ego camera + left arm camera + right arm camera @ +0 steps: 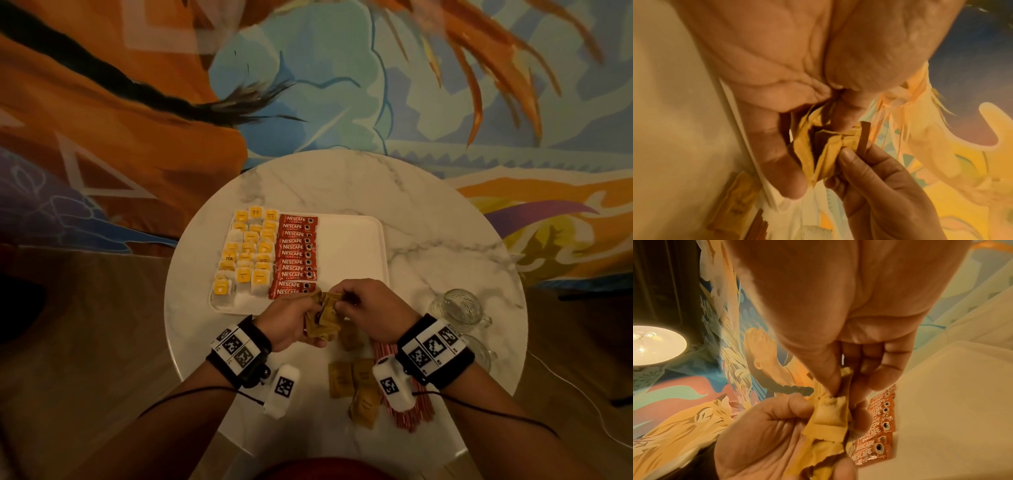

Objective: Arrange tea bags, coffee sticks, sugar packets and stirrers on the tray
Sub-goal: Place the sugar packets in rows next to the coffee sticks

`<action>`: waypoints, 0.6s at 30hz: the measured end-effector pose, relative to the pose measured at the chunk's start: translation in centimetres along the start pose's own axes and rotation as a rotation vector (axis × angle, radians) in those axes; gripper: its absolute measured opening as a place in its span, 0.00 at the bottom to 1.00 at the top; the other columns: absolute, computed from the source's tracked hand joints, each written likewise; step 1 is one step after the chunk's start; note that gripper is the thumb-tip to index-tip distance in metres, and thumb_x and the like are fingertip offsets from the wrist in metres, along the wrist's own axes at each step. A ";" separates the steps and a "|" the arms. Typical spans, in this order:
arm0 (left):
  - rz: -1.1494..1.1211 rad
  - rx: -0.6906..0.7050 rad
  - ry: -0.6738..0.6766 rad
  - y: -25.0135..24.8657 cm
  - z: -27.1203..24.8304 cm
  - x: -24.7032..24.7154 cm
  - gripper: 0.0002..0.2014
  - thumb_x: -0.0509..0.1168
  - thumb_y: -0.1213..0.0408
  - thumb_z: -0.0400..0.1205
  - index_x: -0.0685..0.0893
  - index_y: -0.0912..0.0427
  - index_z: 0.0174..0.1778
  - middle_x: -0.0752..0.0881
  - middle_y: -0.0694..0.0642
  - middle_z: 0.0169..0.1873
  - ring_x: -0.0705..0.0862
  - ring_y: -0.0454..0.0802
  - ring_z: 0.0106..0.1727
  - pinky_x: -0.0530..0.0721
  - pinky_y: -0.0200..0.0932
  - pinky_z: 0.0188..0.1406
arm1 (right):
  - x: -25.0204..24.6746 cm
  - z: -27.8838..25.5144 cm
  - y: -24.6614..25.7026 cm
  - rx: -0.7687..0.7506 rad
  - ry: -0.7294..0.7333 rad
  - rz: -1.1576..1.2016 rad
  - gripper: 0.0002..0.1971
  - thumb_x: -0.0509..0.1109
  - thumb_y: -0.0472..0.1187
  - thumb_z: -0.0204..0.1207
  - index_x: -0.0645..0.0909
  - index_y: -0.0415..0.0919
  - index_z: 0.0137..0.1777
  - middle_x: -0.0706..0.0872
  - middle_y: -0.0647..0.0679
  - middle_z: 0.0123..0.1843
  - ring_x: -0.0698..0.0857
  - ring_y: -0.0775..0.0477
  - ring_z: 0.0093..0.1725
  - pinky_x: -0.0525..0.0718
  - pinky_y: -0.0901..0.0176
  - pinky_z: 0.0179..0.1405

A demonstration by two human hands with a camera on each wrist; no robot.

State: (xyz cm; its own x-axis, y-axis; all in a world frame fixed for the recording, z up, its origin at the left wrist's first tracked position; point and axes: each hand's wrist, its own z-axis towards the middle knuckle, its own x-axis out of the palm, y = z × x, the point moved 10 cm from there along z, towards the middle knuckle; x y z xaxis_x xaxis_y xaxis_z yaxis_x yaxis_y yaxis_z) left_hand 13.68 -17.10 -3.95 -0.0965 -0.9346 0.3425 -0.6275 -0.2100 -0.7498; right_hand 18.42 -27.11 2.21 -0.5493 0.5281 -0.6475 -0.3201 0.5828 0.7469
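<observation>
A white tray (352,236) holds yellow tea bags (246,253) in its left part and a column of red coffee sticks (296,255) beside them. Over the tray's near edge my left hand (294,322) grips a bunch of brown sugar packets (323,318), also seen close up as sugar packets (824,149). My right hand (359,305) pinches one packet (831,410) of that bunch between thumb and fingers. More brown sugar packets (356,383) lie loose on the table near me. Red stirrers (407,407) lie in a bundle under my right wrist.
The round marble table (428,212) ends close on every side. Two empty glass mugs (459,306) stand at the right, beside my right wrist. The tray's right half is bare white. A patterned cloth hangs behind the table.
</observation>
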 end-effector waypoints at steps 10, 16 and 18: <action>0.136 0.117 0.015 -2.4 -0.9 -2.2 0.12 0.69 0.68 0.83 0.85 0.60 0.62 0.89 0.65 0.47 0.89 0.61 0.45 0.87 0.48 0.37 | 0.2 3.0 1.4 0.030 -0.077 0.084 0.15 0.73 0.37 0.79 0.83 0.50 0.65 0.84 0.55 0.58 0.83 0.59 0.45 0.82 0.70 0.46; 0.070 0.165 -0.099 -3.4 -0.5 -4.3 0.09 0.67 0.67 0.85 0.86 0.57 0.60 0.91 0.63 0.46 0.89 0.57 0.40 0.86 0.45 0.32 | 0.2 3.7 0.4 0.108 -0.200 0.203 0.16 0.73 0.45 0.80 0.80 0.53 0.67 0.84 0.55 0.53 0.84 0.63 0.33 0.79 0.73 0.35; 0.055 0.176 -0.118 -3.6 -0.3 -4.9 0.09 0.67 0.67 0.85 0.87 0.56 0.59 0.91 0.64 0.47 0.89 0.58 0.40 0.86 0.44 0.31 | 0.3 3.7 -0.4 0.159 -0.230 0.225 0.14 0.74 0.49 0.80 0.80 0.54 0.65 0.85 0.55 0.50 0.84 0.62 0.34 0.79 0.71 0.36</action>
State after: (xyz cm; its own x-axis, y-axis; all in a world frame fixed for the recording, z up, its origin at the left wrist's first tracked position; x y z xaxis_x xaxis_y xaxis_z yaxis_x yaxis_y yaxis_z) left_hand 16.18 -11.67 -2.72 -0.0295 -0.9709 0.2378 -0.4786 -0.1951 -0.8561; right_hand 21.25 -24.91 1.11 -0.3985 0.7688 -0.5000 -0.0764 0.5155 0.8535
